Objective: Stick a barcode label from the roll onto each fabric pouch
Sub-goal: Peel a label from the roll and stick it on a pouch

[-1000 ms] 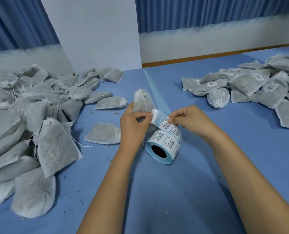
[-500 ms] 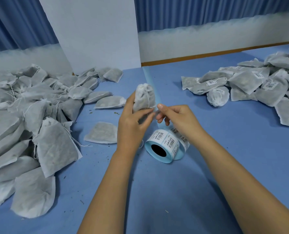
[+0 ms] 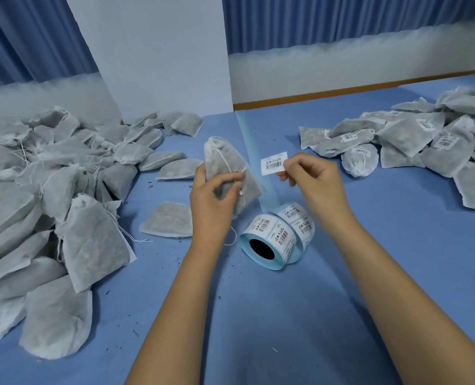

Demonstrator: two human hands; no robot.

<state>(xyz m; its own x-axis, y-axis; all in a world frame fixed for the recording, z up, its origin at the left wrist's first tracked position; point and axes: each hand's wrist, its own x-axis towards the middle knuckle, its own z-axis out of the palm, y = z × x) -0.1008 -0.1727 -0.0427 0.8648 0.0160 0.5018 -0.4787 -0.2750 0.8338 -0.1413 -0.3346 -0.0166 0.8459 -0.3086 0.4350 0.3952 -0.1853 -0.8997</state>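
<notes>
So that its face is free for sticking, a pouch [image 3: 225,162] is clasped in the left grip [image 3: 212,202], a label [image 3: 274,163] pinched edgewise in the right grip [image 3: 314,179]

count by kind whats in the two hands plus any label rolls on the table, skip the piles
fabric pouch, held in the left hand: 1
peeled barcode label, pinched by the right hand: 1
label roll, lying on the table: 1
total: 3
</notes>
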